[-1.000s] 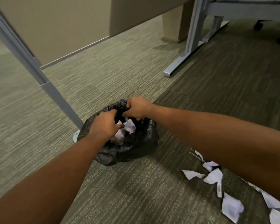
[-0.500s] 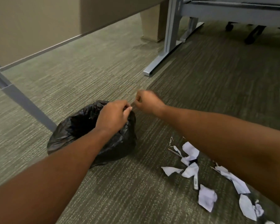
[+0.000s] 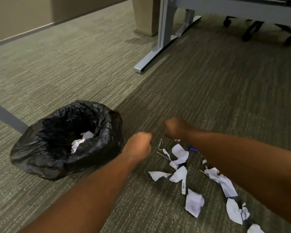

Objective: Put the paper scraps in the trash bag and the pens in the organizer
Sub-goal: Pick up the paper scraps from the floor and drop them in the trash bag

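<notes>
Both hands, left (image 3: 139,145) and right (image 3: 175,129), are being held curled, empty, above the carpet (image 3: 208,89). Trash bag (image 3: 65,140) is lying at nine o'clock; paper scraps (image 3: 180,165) and pens (image 3: 183,184) at five o'clock.

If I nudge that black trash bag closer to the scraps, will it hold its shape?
Probably not. The trash bag looks thin and crumpled, slumped on the carpet, so it would likely fold. Only a few paper scraps lie inside, so it seems light and may slide or collapse.
</notes>
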`<state>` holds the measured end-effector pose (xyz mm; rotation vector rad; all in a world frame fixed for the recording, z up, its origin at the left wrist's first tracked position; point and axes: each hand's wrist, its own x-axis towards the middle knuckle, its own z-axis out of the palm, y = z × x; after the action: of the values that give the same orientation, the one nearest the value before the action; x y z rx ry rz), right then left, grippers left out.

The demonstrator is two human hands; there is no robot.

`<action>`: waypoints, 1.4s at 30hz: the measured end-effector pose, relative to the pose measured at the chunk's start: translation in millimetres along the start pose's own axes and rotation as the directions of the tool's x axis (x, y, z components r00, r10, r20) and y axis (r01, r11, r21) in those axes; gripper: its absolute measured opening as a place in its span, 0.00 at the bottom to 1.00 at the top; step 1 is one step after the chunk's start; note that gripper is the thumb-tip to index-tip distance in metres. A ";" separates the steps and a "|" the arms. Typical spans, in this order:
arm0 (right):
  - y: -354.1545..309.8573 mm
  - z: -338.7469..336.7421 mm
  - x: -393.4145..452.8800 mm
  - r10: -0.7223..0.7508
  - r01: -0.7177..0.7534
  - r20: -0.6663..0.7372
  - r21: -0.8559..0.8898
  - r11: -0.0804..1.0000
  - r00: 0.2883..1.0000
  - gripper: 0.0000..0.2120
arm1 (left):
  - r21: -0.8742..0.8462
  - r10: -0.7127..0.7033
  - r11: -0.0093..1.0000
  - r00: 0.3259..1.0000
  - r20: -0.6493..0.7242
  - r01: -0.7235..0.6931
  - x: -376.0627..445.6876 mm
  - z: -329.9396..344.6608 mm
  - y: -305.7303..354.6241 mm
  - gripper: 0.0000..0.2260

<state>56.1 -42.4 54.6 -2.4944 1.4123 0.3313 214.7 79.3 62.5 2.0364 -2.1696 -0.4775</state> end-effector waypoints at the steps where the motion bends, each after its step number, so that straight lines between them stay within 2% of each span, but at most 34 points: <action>1: 4.5 6.0 -1.3 -0.004 0.006 0.062 -0.027 1.000 0.998 0.12 | 0.006 -0.009 1.000 0.998 0.056 0.009 1.1 8.3 0.3 0.11; 4: 17.0 22.8 -7.9 -0.031 0.047 0.211 -0.072 0.996 0.977 0.15 | 0.056 0.014 0.998 0.969 0.247 -0.029 2.4 31.6 1.5 0.15; 8: 26.8 39.9 -20.6 -0.049 0.081 0.287 -0.099 0.992 0.957 0.21 | 0.149 0.016 0.985 0.911 0.413 -0.084 -13.6 56.1 9.9 0.23; 11: 33.1 56.3 -23.3 -0.054 0.098 0.312 -0.127 0.987 0.949 0.17 | 0.174 -0.006 0.982 0.905 0.425 -0.075 -21.5 76.0 16.9 0.22; 14: 37.4 69.7 -24.7 -0.065 0.123 0.378 -0.132 0.984 0.923 0.16 | 0.193 -0.024 0.978 0.887 0.460 -0.073 -27.4 94.6 23.5 0.16; 16: 41.6 69.2 -21.8 -0.048 0.092 0.387 -0.096 0.991 0.921 0.15 | 0.217 0.004 0.969 0.878 0.478 -0.122 -29.0 100.3 23.5 0.14; 19: 54.6 57.5 -13.8 -0.046 0.048 0.350 0.005 0.999 0.936 0.14 | 0.218 0.079 0.952 0.862 0.500 -0.214 -21.2 104.9 8.9 0.16; 22: 73.6 46.2 -8.5 -0.015 -0.015 0.317 0.092 0.996 0.948 0.13 | 0.157 0.066 0.977 0.903 0.425 -0.145 -7.3 96.5 0.2 0.17; 25: 84.4 44.2 -6.0 0.041 -0.074 0.222 0.139 0.988 0.974 0.13 | 0.099 0.015 0.994 0.945 0.326 -0.050 18.3 81.6 -0.5 0.16; 28: 85.1 43.9 -4.4 0.052 -0.062 0.081 0.127 0.990 0.995 0.12 | 0.110 0.041 0.991 0.951 0.308 -0.079 48.4 77.1 -2.1 0.19; 30: 82.1 45.1 -4.4 0.012 -0.014 0.023 0.103 0.995 1.000 0.10 | 0.130 0.088 0.983 0.952 0.291 -0.131 60.5 75.1 1.6 0.17; 35: 77.9 56.0 -4.2 -0.074 0.070 0.042 0.083 0.994 0.996 0.09 | 0.150 0.162 0.966 0.945 0.283 -0.210 78.4 79.0 18.4 0.12; 38: 77.8 63.1 -4.5 -0.085 0.083 0.026 0.062 0.995 0.996 0.08 | 0.118 0.176 0.967 0.931 0.320 -0.224 80.4 87.2 21.6 0.10; 42: 78.2 62.8 -6.2 -0.060 0.059 0.011 0.071 0.996 0.998 0.12 | 0.100 0.176 0.972 0.939 0.295 -0.213 80.8 90.1 30.9 0.10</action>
<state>-18.9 -55.6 -10.9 -2.4670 1.3185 0.2800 151.3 13.3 -22.5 1.8833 -2.6029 -0.6536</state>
